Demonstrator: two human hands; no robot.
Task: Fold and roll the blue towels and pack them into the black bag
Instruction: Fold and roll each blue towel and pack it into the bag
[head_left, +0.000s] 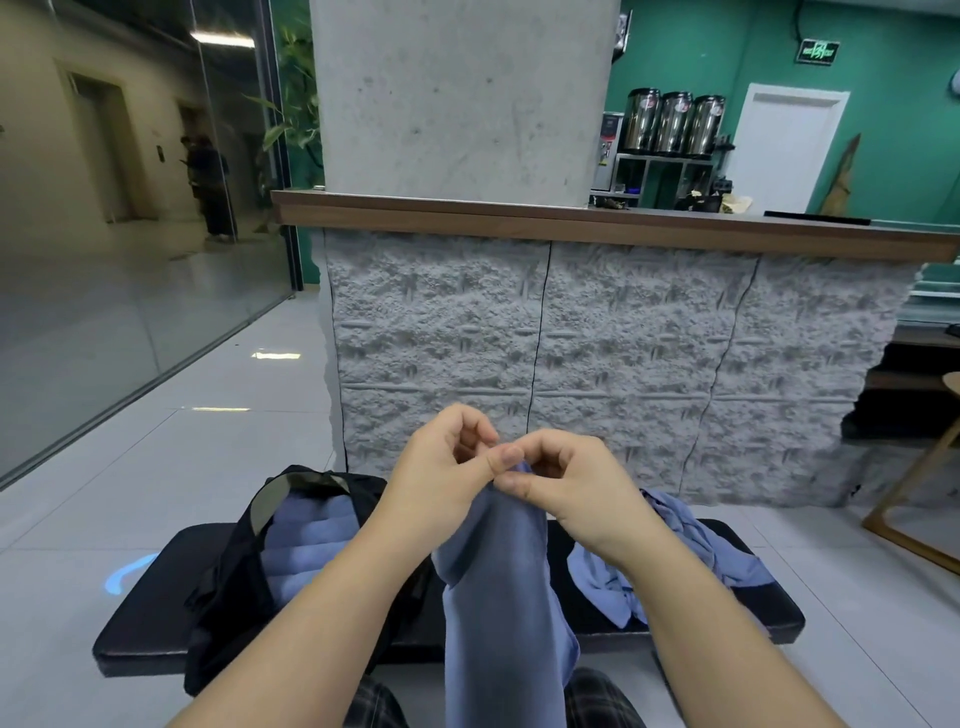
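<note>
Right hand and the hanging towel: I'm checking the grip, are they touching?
Touching. The head view shows the right hand pinching the top edge of the hanging blue towel, beside the left hand.

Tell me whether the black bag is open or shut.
Open. The black bag gapes at the top, and rolled blue towels stacked inside show through the opening.

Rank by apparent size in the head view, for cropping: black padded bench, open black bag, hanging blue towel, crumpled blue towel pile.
1. Black padded bench
2. Open black bag and hanging blue towel: alike; towel nearer the camera, unsure
3. Crumpled blue towel pile
</note>
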